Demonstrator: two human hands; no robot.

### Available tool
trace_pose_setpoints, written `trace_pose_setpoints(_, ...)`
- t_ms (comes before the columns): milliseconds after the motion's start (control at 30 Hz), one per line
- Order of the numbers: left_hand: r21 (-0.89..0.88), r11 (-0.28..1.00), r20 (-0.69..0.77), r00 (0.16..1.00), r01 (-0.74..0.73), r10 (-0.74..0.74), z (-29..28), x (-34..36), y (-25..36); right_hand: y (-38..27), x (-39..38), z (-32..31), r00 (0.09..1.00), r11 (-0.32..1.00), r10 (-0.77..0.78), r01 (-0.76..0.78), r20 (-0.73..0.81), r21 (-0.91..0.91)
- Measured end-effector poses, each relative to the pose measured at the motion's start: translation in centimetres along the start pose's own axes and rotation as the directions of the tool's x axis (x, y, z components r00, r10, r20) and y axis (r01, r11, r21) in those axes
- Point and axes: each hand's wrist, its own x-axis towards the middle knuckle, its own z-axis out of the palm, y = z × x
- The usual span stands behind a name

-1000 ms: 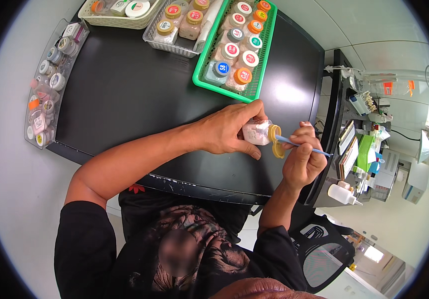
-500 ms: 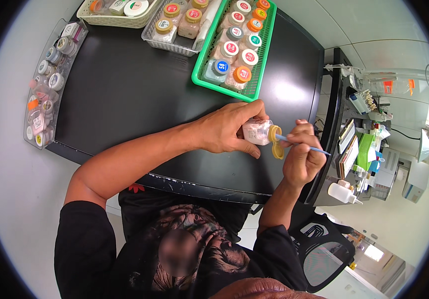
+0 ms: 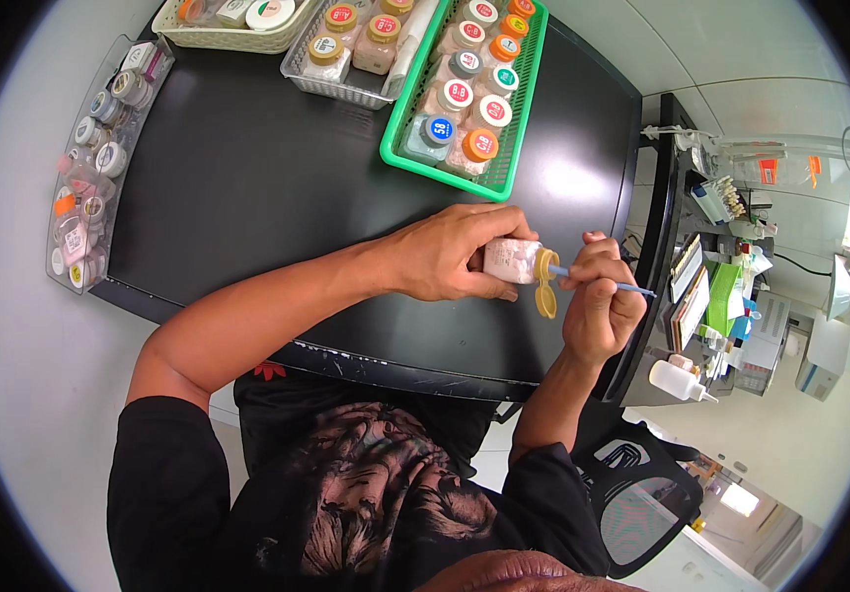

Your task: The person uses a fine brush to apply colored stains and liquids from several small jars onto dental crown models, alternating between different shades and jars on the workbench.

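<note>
My left hand (image 3: pixel 445 252) is closed round a small clear bottle (image 3: pixel 510 260) of pale pink powder, tipped on its side above the black table with its mouth toward the right. A gold flip cap (image 3: pixel 545 300) hangs open from the bottle's neck. Between the fingers of my right hand (image 3: pixel 600 308) is a thin blue stick (image 3: pixel 634 289). The stick's left end reaches the bottle's mouth; how far it goes inside is hidden by the gold neck ring.
Beyond my hands, a green basket (image 3: pixel 395 161) holds several powder bottles. A grey basket (image 3: pixel 338 93) and a cream basket (image 3: pixel 228 40) stand beside it. Small jars fill a clear tray (image 3: pixel 137 109) at the left. A side bench (image 3: pixel 646 266) and mesh chair (image 3: pixel 642 513) are on the right.
The bottle has shifted and turned slightly in my left hand, and its open cap has moved a little downward. The stick now lies flatter in my right hand.
</note>
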Motion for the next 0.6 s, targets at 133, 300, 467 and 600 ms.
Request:
trace_pose_setpoints(133,0.074,0.997,0.030,1.000,0.005,-0.008,-0.08,0.05,0.46,0.17,-0.16,-0.23,0.997,0.995,0.008,0.000,-0.081,0.104)
trace_pose_setpoints(300,0.110,0.994,0.047,0.999,-0.022,0.017,-0.10,0.00,0.59,0.24,-0.12,-0.58,1.000,0.994,-0.013,0.014,-0.014,0.108)
trace_pose_setpoints(467,0.097,0.995,0.050,0.999,-0.001,-0.004,-0.03,-0.05,0.44,0.43,-0.15,-0.46,1.000,0.996,-0.002,0.001,0.014,0.091)
trace_pose_setpoints(600,0.120,0.991,0.005,0.998,-0.065,0.065,-0.02,0.08,0.19,0.28,-0.15,-0.46,0.999,0.997,-0.001,-0.003,0.051,0.077)
